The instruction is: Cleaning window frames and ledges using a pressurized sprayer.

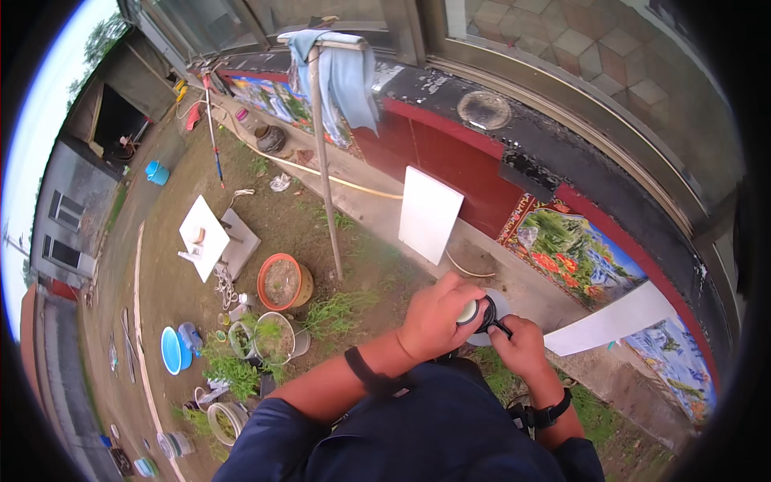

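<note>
My left hand [443,316] is closed around a small round object [467,312] with a pale face and a black edge; its exact kind is unclear. Between both hands is a black ring-like part [485,316]. My right hand [521,343] pinches a short black strip or handle [501,329] that runs from this ring. Behind and below them shows a round grey disc [495,301], partly covered by the hands. Ahead of the hands, a white rectangular board [430,214] leans against the low red wall [385,147].
A wooden pole [322,156] with a light blue cloth [346,78] stands ahead. Potted plants [280,337] and an orange-rimmed pot [307,289] are at left. Further left, a white board [202,253] rests on a stool. A white sheet [614,322] slants against the tiled wall at right.
</note>
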{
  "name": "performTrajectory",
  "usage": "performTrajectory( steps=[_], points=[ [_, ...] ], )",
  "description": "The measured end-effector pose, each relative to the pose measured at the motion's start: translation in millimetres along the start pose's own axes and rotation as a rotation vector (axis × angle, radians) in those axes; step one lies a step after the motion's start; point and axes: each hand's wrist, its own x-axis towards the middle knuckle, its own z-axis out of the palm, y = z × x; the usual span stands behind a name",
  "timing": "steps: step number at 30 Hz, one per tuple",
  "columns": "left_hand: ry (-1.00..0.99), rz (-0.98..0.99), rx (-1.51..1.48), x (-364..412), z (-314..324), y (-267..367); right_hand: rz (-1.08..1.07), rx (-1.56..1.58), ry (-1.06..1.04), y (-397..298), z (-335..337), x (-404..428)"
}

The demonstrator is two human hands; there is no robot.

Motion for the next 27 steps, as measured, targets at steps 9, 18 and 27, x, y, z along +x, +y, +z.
performTrajectory(
  steps=[9,18,27],
  points=[
    [-0.395,0.167,-0.043,50.8,43.0,-40.7,0.265,0.170,0.093,8.3,-17.3,12.2],
    [-0.469,-0.186,-0.080,65.0,-15.5,-168.9,0.408,0.655,0.427,-4.1,-99.6,-15.4],
    [-0.775,-0.435,0.133,-8.3,-41.1,-285.3,0.409,0.444,0.675,-27.0,-148.6,0.0]
  ],
)
